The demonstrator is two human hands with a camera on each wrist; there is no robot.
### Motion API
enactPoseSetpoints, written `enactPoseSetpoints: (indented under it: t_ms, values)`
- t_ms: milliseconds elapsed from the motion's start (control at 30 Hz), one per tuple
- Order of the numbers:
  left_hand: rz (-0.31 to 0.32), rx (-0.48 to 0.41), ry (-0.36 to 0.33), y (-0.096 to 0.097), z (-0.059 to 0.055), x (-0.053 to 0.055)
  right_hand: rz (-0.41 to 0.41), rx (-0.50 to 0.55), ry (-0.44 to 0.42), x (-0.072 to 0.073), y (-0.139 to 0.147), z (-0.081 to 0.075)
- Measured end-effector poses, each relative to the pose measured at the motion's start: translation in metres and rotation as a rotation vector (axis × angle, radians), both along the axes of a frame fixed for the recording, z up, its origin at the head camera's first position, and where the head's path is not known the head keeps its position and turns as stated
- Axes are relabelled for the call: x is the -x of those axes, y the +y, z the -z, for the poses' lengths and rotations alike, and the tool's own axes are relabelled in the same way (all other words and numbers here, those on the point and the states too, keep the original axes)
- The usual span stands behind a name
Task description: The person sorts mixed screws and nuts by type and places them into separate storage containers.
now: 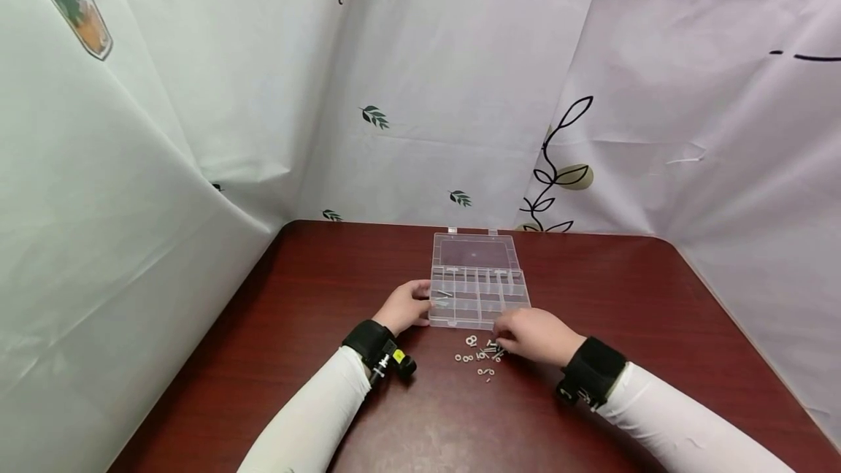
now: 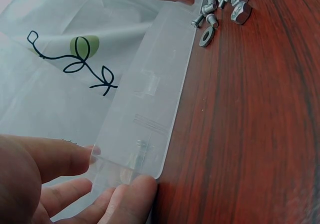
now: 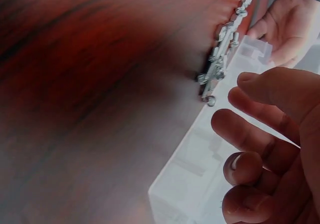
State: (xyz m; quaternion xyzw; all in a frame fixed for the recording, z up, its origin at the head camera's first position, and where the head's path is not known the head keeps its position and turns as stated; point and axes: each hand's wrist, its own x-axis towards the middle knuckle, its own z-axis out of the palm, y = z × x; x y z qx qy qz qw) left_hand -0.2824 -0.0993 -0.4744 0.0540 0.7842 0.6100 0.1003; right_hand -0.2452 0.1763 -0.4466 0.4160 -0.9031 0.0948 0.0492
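Note:
A clear plastic compartment box [image 1: 460, 324] lies on the table with its lid [image 1: 476, 252] folded back. My left hand [image 1: 402, 306] holds the box's left end, thumb and fingers around its corner. A few screws [image 1: 444, 294] lie in a left compartment. My right hand [image 1: 535, 333] is at the box's front right corner, beside a loose pile of small bolts [image 1: 489, 351]. Its fingers [image 3: 245, 134] are loosely bent, with nothing visible between them. In the left wrist view, a hex nut [image 2: 241, 13] and a flat washer [image 2: 206, 36] lie near the box's front wall.
The dark red wooden table [image 1: 342, 261] extends around the box. White printed cloth [image 1: 420, 93] hangs behind the table and along both sides. Several loose washers [image 1: 466, 358] are scattered left of the bolts. Each wrist wears a black strap [image 1: 594, 371] with a small device.

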Motion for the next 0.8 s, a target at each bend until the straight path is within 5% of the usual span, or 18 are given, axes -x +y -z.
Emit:
enactPoseSetpoints:
  t_ms: [800]
  values:
    - [-0.008,0.022,-0.015,-0.0005,0.0002,0.0014,-0.025,-0.009,0.014,-0.0034,-0.0040,0.0102]
